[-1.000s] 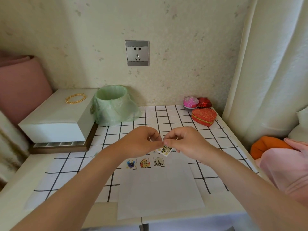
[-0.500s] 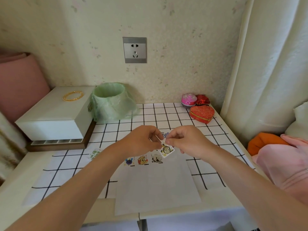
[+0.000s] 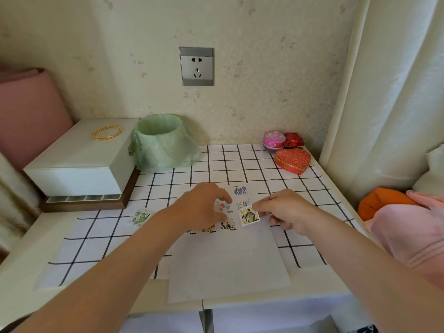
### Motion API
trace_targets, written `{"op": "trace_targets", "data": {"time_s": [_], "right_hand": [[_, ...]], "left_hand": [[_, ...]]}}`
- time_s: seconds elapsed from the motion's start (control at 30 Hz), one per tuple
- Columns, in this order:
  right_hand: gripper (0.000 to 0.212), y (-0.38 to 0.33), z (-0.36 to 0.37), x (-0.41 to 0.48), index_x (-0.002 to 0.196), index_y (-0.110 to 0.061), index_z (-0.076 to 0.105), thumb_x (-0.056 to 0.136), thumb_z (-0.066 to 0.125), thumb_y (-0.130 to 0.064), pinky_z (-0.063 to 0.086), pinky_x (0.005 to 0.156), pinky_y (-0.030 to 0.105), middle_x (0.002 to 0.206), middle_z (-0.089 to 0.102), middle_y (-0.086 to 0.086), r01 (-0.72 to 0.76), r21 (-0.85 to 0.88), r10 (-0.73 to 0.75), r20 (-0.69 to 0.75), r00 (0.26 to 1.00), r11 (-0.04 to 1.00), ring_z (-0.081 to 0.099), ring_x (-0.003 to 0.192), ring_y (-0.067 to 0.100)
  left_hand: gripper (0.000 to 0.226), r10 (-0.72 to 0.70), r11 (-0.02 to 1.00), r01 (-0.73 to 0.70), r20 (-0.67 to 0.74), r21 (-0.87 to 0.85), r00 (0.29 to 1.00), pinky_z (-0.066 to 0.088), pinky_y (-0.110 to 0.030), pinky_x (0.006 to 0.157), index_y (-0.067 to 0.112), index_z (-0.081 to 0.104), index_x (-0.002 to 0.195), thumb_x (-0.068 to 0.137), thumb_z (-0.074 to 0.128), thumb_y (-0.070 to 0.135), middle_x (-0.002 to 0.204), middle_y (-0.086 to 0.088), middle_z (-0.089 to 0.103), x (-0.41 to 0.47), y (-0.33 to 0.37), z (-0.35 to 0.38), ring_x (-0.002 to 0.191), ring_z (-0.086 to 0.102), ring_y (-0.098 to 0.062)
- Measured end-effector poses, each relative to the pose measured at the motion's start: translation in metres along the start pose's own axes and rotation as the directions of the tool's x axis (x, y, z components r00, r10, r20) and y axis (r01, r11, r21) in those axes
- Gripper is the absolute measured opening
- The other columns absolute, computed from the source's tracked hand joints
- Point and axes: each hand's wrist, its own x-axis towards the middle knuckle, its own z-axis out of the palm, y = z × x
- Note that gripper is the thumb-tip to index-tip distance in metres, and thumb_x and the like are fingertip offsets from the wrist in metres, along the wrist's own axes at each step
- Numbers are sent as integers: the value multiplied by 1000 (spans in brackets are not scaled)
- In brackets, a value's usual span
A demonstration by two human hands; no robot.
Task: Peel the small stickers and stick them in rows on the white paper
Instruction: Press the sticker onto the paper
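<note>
Right hand [image 3: 283,210] is pinching the yellow sticker [image 3: 249,216] by its right edge, at the white paper's [image 3: 228,260] top right corner. Left hand [image 3: 201,207] is hovering, curled; its grip cannot be told. The sticker is judged featherweight, floppy and tacky, so an edge-only hold is advised.

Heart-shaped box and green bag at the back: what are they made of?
The heart-shaped box looks covered in red patterned fabric, perhaps brocade, with a shiny gold band at the seam. The green bag seems to be thin plastic film: translucent, crinkled, softly glossy.
</note>
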Motion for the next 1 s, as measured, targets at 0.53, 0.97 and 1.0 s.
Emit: {"op": "trace_targets", "data": {"time_s": [0.53, 0.97, 1.0], "right_hand": [[16, 12, 19, 12, 61, -22, 76, 72, 87, -22, 54, 66, 30, 71, 76, -2, 145, -150, -160, -92, 983, 978, 68, 70, 15], [13, 11, 23, 10, 63, -26, 75, 72, 85, -28, 59, 78, 33, 70, 74, -7, 165, -313, -218, -141, 966, 935, 70, 79, 12], [14, 11, 23, 10, 63, -27, 74, 72, 85, -28, 59, 78, 33, 70, 74, -7, 162, -322, -218, -145, 965, 933, 69, 79, 12]], "left_hand": [[62, 23, 991, -33, 72, 132, 997, 40, -37, 100, 39, 54, 130, 75, 77, 54, 126, 11, 44, -4, 2, 5, 121, 36, -12], [60, 34, 988, -45, 77, 146, 996, 40, -35, 97, 38, 54, 132, 77, 75, 52, 126, 10, 45, -6, 4, 5, 120, 36, -12], [60, 34, 987, -46, 79, 152, 996, 41, -35, 98, 38, 53, 132, 77, 75, 52, 127, 10, 44, -6, 4, 5, 120, 36, -12]]}}
